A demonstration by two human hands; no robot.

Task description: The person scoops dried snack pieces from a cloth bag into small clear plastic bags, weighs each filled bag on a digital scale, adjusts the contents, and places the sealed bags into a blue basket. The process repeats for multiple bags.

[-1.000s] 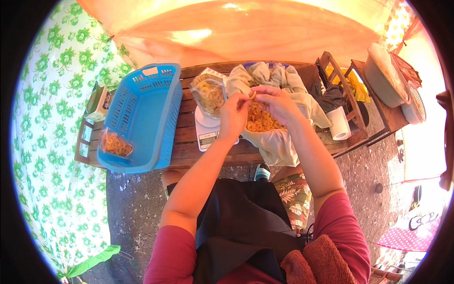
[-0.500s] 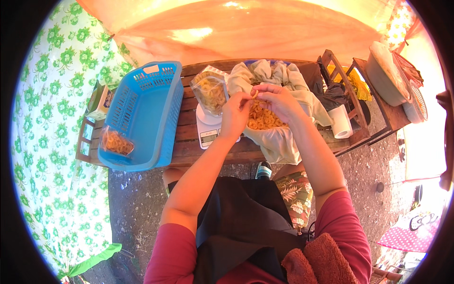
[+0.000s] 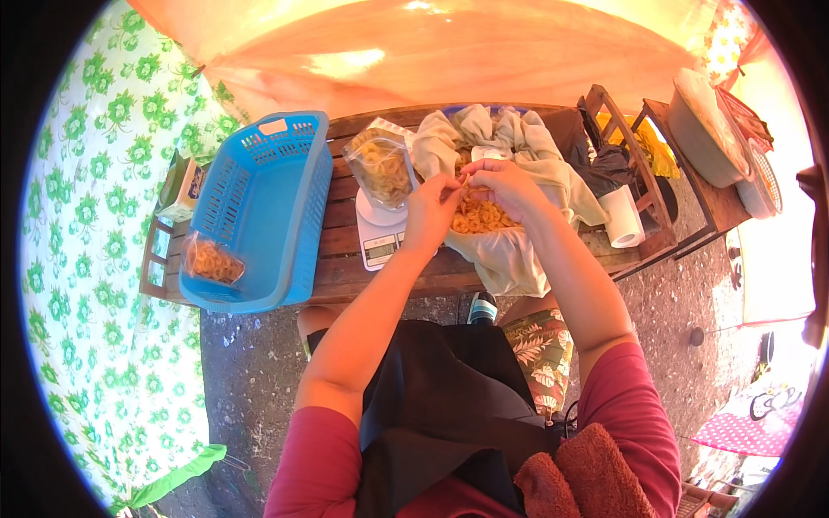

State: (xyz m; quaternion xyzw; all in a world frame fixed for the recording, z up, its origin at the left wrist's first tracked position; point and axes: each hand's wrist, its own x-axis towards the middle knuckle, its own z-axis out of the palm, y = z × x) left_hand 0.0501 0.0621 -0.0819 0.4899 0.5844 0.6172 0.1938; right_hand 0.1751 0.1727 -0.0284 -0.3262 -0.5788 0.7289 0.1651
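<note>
Both hands meet above a cloth-lined container of orange ring-shaped snacks (image 3: 477, 218). My left hand (image 3: 432, 210) and my right hand (image 3: 505, 192) pinch a small ring snack (image 3: 466, 180) between their fingertips. Much of that piece is hidden by the fingers. Pale cloth (image 3: 509, 270) drapes over the container's near side and bunches up around its far side. Just left of my left hand, an upright clear bag of ring snacks (image 3: 382, 173) stands on a white kitchen scale (image 3: 380, 249) with a small display.
A blue plastic basket (image 3: 298, 250) sits at the left, with a filled snack bag (image 3: 211, 262) in its near corner. To the right of the cloth are a paper roll (image 3: 622, 218), a black plastic bag (image 3: 607, 175) and a wooden frame (image 3: 646, 186). A large tub (image 3: 708, 138) stands beyond.
The fingertips have shifted slightly around the ring snack, which shows less between them now. My right hand has dipped a little. Bag, scale and basket stay put.
</note>
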